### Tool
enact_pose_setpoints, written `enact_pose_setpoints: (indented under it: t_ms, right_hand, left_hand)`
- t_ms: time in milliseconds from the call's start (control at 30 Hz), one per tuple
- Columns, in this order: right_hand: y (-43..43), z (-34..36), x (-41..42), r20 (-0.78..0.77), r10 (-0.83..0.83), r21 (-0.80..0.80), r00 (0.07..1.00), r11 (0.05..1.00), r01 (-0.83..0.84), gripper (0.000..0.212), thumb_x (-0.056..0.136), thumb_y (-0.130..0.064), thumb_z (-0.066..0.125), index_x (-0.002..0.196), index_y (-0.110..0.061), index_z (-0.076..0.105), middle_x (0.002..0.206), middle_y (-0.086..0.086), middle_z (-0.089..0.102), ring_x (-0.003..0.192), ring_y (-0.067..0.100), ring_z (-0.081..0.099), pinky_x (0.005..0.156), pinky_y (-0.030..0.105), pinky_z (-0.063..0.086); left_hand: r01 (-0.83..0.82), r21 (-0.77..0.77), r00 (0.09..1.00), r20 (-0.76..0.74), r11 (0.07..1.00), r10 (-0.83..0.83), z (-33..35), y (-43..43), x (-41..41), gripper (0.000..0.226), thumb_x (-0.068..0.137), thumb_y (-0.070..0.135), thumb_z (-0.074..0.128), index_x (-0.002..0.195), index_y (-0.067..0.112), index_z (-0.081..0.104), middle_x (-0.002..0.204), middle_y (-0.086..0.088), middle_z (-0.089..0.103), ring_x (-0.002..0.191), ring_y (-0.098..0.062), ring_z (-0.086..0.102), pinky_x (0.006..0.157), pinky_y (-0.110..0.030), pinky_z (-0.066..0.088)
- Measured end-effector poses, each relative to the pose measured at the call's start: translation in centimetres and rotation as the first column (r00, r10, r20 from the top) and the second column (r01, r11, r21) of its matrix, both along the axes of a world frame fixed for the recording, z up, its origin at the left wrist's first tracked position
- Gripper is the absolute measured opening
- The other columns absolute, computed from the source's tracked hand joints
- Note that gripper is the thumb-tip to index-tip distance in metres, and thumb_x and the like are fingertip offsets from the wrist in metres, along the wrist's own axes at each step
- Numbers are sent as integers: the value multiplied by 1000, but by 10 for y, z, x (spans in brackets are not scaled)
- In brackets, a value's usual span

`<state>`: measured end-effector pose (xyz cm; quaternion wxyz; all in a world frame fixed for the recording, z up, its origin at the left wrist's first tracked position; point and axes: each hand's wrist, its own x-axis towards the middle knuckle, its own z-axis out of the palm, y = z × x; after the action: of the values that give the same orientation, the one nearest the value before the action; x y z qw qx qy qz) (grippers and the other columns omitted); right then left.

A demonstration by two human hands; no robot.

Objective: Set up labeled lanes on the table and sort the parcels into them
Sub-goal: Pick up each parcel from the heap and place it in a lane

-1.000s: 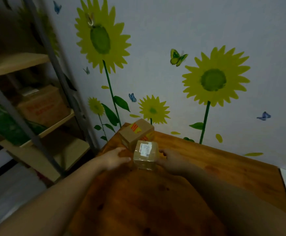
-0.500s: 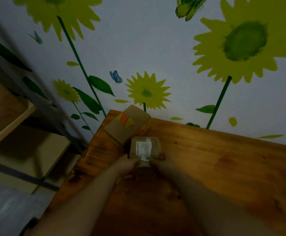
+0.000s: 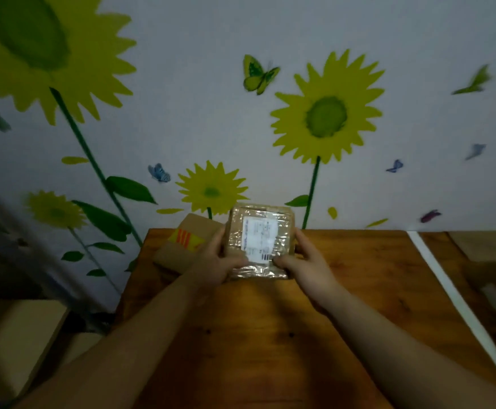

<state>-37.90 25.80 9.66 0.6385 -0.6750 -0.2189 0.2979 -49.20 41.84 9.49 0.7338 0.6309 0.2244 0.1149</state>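
Pale grey wall with yellow sunflower and butterfly decals [image 3: 199,84] fills the upper half of the view, straight ahead of me. Below it sits the brown varnished wooden table [image 3: 270,335], its far edge against the wall. Plain cardboard carton [image 3: 13,335] off the table at lower left, dim, details not readable. A long white strip [image 3: 444,278] runs diagonally down the table's right side, from the far edge toward the near right. At the far left corner of the table lies a flat brown cardboard box with an orange-and-yellow printed patch [image 3: 181,246], angled to the table edge, partly hidden behind my left hand. The task item — a squarish brown parcel wrapped in glossy clear tape [image 3: 260,240] — is near the middle of the far edge, just right of the printed box, tipped up so its broad face points at me; the top edge overlaps the wall in this view. Cannot tell whether its lower edge touches the wood. Left hand [image 3: 214,261] grips the parcel's left side, thumb laid over the lower left of the face. Right hand [image 3: 305,261] grips the right side, thumb at the lower right — so both hands are clamped on the one parcel, set apart by its width. White shipping label [image 3: 260,239] centred on the face, barcode at the bottom right; print too blurred to read.
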Motion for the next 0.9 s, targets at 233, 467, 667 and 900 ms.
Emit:
enact_pose_setpoints:
  t_ms: [233,467,667,900]
  right_hand:
    - [-85,56,-1,111,-207,129,972,973,192,64,80,-1,66,120,-47,49,112,-5,66,92,10,68,69,25,56]
    - [-214,91,-5,128,-403,208,906,904,373,64,83,-4,68,132,-30,37,112,-4,65,93,8,68,70,25,57]
    - [-388,92,-3,167,-567,181,807,822,540,57,84,-10,69,129,-29,40,113,0,66,95,13,68,76,31,58]
    - [-580,79,-13,172,-714,90,679,698,711,65,81,-22,73,134,-35,38,122,-4,61,106,12,62,93,38,51]
  left_hand:
    - [169,-91,965,219,981,-146,46,-76,36,72,76,-19,56,108,46,58,107,1,71,101,-22,67,71,-30,56]
    - [430,8,883,205,903,-422,86,-205,66,67,91,2,54,135,47,32,123,5,63,110,-19,62,90,-39,50]
    - [603,56,778,181,796,-602,93,-369,99,61,91,4,51,137,41,37,119,2,66,105,-22,65,86,-43,54]
    - [721,96,684,67,687,-727,77,-557,126,60,88,14,60,133,46,36,115,9,66,96,-12,68,76,-29,56]
